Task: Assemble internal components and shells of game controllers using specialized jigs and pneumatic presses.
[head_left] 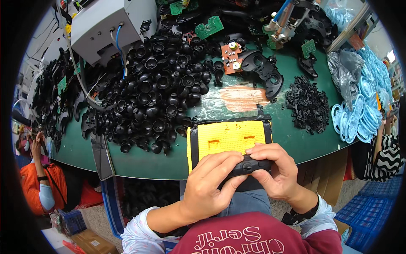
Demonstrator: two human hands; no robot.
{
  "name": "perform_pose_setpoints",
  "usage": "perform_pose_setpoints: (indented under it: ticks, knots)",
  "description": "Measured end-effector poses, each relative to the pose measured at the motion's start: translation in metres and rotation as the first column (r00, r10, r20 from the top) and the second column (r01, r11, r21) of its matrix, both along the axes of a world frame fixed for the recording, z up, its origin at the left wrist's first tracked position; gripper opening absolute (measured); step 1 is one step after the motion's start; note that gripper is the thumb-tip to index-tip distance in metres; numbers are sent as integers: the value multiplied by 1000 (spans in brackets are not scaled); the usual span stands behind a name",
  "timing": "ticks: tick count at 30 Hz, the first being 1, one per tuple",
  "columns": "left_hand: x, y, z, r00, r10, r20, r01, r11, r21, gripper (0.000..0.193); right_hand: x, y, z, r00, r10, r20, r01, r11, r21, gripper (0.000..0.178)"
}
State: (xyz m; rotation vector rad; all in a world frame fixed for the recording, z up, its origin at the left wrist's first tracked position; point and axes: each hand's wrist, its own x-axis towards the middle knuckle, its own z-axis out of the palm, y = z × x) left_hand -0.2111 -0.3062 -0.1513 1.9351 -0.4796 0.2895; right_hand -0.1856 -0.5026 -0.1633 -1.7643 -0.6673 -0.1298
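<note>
Between my two hands is a black game controller [247, 167], held up just in front of a yellow padded block [224, 142] bound with black tape at the table's near edge. My left hand [209, 184] grips its left end, the fingers over the top and the thumb below. On the other end my right hand [275, 169] is closed in the same way, with fingertips near the middle. Beyond the block lie a black controller shell [262, 72] and an orange-brown circuit board [231, 58] with two joystick modules.
A large heap of black thumbstick caps [156, 84] covers the table's left. Small black parts [308, 103] are piled at right, beside light-blue rings [359, 118]. A phone [101, 156] lies at the front edge. A grey machine box [108, 29] stands behind. Another person [44, 186] sits at far left.
</note>
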Motion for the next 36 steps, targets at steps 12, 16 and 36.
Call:
perform_pose_setpoints:
  ticks: [12,16,36]
  knots:
    - [-3,-4,-1,996,56,63,-58,998,34,36,6,13,18,977,-11,211,27,997,-73,22]
    - [3,-2,4,996,75,45,-74,997,-24,34,16,3,17,996,44,84,-38,996,-79,48]
    - [30,51,1,989,-147,-28,149,984,97,37,42,-3,2,979,159,126,-136,975,-173,38]
